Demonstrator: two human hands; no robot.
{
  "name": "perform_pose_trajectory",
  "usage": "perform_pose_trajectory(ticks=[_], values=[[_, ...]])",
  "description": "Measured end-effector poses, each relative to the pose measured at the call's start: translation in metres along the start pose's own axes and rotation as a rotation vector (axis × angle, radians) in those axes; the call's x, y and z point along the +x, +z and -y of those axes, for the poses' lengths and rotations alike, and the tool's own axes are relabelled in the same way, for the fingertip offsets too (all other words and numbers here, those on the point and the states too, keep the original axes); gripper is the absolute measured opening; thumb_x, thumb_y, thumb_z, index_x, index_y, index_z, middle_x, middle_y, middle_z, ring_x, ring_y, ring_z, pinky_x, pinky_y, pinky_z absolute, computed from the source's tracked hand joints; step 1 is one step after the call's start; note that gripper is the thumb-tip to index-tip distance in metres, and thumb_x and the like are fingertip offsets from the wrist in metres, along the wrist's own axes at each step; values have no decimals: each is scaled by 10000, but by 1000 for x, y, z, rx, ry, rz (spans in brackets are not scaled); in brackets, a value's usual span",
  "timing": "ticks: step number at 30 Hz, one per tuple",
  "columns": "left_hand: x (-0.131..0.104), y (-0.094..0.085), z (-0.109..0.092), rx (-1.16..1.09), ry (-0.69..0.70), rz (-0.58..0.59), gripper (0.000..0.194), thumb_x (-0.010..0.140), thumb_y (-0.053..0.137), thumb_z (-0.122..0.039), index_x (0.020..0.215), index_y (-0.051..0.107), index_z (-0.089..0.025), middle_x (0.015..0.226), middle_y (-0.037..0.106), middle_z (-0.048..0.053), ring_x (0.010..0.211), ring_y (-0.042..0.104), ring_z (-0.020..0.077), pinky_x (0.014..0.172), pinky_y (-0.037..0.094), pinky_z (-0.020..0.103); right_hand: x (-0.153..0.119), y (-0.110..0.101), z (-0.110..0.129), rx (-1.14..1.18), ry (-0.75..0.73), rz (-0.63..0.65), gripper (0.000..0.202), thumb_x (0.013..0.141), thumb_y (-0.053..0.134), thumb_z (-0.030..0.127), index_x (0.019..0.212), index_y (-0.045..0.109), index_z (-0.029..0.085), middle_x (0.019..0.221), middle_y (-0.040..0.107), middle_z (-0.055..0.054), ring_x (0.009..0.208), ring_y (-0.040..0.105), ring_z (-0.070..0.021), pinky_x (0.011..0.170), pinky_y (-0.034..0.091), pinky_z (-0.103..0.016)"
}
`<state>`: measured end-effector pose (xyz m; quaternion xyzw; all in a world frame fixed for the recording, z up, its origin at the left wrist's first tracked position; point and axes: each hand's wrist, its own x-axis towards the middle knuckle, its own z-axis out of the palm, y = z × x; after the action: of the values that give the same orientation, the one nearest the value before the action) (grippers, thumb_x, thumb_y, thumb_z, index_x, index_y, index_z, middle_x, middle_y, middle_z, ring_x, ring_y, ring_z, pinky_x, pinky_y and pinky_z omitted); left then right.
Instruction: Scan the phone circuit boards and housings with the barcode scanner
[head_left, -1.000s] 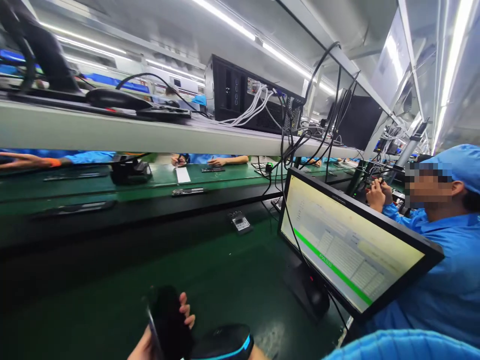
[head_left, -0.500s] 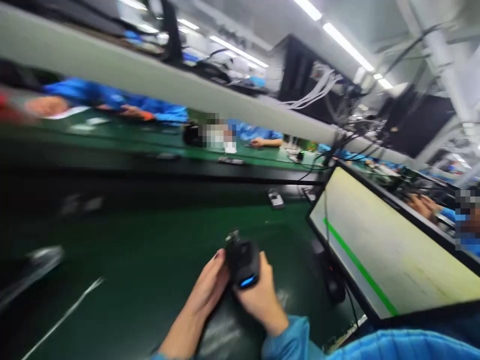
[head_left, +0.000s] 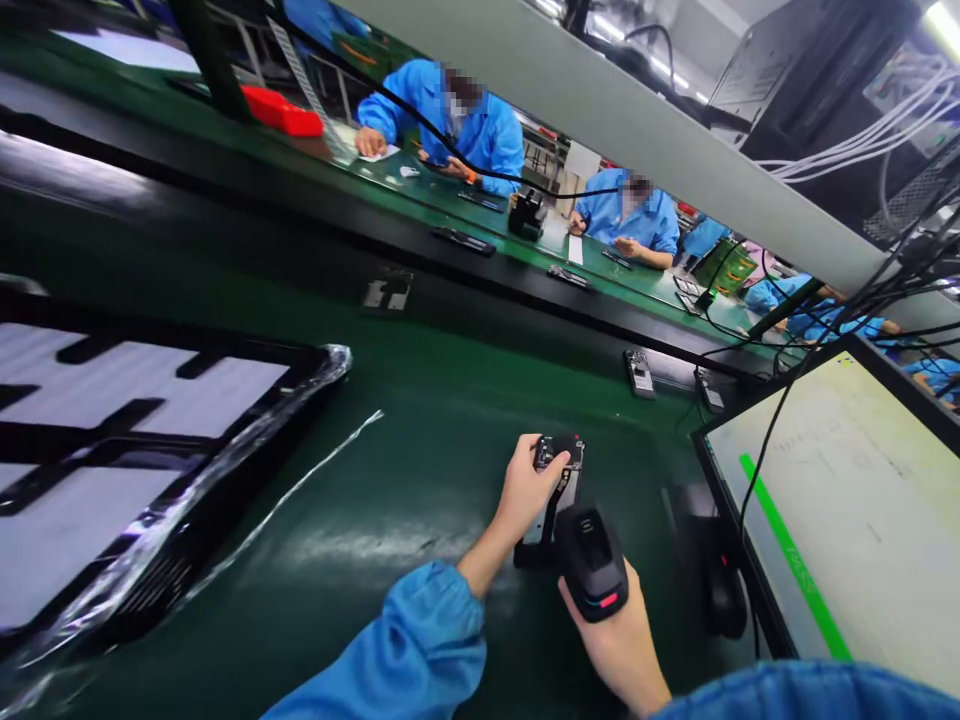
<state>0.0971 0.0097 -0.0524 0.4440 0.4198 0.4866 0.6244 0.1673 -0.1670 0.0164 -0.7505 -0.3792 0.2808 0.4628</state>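
- We see the left hand lying on the green table, its fingers closed around the upper end of a phone board that lies flat on the mat, with the inner parts facing up
- The right hand holds a black scanner; the fingers are wrapped under it, and a small red light shows at its near end
- The scanner is just beside the phone board, at its lower right, and its head covers a part of the board's lower end
- To the right stands a tilted monitor with a pale screen and a green stripe on it
- At the far left we see a black tray stack wrapped in clear film
- Behind, a dark conveyor belt carries other small devices
- Across the line, other persons in blue coats sit at their own green bench
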Motion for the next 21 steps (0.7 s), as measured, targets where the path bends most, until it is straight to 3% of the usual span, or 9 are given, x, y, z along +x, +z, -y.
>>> perform_pose_trajectory(ticks=[2,6,10,16,21], values=[[-2,1,-1,111,75,-16,406,755,747,-377,1036,525,-187,869,678,14,784,650,174,732,480,278,5,7,12,-1,-39,78,233,752,716,354,953,697,236,844,746,-29,790,711,-259,737,584,-317],[-4,0,-5,157,105,-41,374,815,676,-432,1051,518,-189,909,671,35,830,655,194,768,491,303,7,11,10,35,-65,46,304,751,712,334,1044,686,258,917,758,-25,839,723,-271,790,593,-325],[-9,-2,-15,205,188,-75,329,970,389,-451,1003,582,-187,900,661,44,851,632,192,784,479,302,1,12,17,88,-98,93,331,721,742,298,1047,690,274,914,769,-14,821,734,-268,754,604,-311],[-19,-2,-30,318,47,-105,352,964,386,-452,1095,590,-197,884,694,52,815,659,219,704,476,304,13,29,63,96,-166,60,219,729,702,231,949,698,232,848,759,-9,756,715,-234,674,582,-266],[-21,-2,-32,268,43,-87,353,961,381,-477,1062,585,-207,844,691,34,789,654,208,701,474,292,21,34,54,5,-152,88,177,774,703,333,894,662,209,813,727,-15,746,698,-229,669,576,-273]])
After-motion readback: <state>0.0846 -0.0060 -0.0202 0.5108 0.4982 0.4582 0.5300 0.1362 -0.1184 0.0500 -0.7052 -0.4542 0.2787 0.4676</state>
